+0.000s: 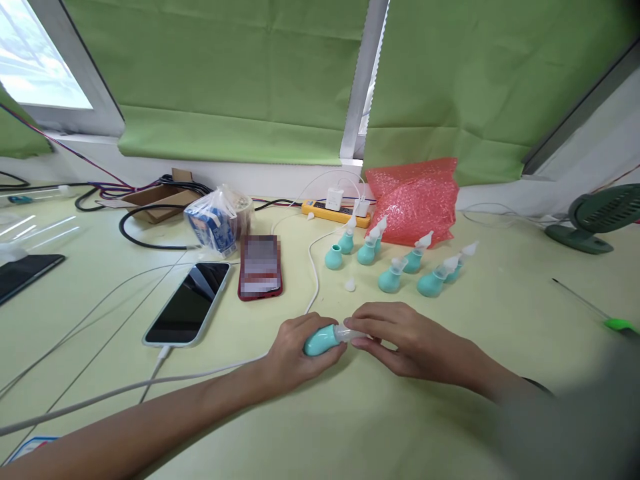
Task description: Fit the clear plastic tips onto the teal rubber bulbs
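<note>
My left hand (pixel 290 350) is wrapped round a small teal rubber bulb (pixel 320 340) lying low over the table. My right hand (pixel 400 337) pinches the clear nozzle (pixel 347 333) at the bulb's end with fingertips pressed together. Behind the hands stand several more teal bulbs with clear nozzles (pixel 390 277), one bare teal bulb (pixel 333 257) and a loose white tip (pixel 350 285).
Pale yellow table (pixel 350 427). A phone on a white cable (pixel 190 301) and a red phone (pixel 260 267) lie left of centre. A bagged blue carton (pixel 215 223), cardboard box (pixel 157 197), yellow power strip (pixel 333 212), pink bubble wrap (pixel 415 200), green fan (pixel 595 217), green-handled tool (pixel 617 325).
</note>
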`<control>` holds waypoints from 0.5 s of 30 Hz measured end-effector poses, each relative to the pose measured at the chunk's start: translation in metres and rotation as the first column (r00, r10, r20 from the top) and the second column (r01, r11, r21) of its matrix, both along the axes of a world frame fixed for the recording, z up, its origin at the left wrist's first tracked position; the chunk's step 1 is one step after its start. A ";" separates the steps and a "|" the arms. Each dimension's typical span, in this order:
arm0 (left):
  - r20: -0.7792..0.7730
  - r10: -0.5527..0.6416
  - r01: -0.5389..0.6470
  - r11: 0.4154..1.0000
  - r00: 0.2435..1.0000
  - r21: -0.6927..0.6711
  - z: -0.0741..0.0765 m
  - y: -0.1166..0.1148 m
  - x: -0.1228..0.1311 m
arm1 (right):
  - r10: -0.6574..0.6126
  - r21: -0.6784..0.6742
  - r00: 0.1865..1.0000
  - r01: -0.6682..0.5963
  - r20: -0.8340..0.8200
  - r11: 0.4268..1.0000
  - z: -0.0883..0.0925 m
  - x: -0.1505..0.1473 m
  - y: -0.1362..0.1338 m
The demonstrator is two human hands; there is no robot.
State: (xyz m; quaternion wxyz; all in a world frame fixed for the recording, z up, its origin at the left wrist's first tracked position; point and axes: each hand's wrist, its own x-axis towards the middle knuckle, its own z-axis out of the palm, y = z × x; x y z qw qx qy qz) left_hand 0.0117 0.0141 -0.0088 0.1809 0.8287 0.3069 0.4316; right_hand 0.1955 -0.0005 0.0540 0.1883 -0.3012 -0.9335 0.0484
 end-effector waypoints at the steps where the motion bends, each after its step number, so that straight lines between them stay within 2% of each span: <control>1: -0.018 0.002 -0.002 1.000 1.000 0.003 0.000 0.000 0.000 | 0.008 -0.019 1.000 -0.008 0.005 1.000 0.000 0.000 0.001; 5: -0.086 0.007 -0.005 1.000 0.996 0.031 -0.001 0.001 -0.001 | 0.025 -0.176 0.999 -0.032 -0.043 0.984 0.000 0.001 0.007; 8: -0.124 0.005 0.000 0.999 0.992 0.039 -0.003 0.000 -0.002 | -0.017 -0.337 0.990 -0.032 -0.142 0.941 -0.003 0.001 0.013; 10: -0.161 0.003 0.002 0.999 0.987 0.034 -0.005 0.000 -0.002 | -0.078 -0.508 0.976 -0.036 -0.201 0.860 -0.007 0.001 0.017; 12: -0.204 0.009 -0.004 1.000 0.979 0.025 -0.006 -0.001 -0.002 | -0.163 -0.684 0.960 -0.039 -0.229 0.729 -0.012 0.001 0.020; 14: -0.241 0.007 -0.004 1.000 0.971 0.010 -0.006 -0.001 -0.002 | -0.241 -0.796 0.939 -0.052 -0.245 0.604 -0.017 -0.001 0.022; 15: -0.250 0.004 -0.005 1.000 0.968 -0.004 -0.005 -0.001 -0.002 | -0.282 -0.824 0.921 -0.067 -0.268 0.563 -0.020 -0.002 0.022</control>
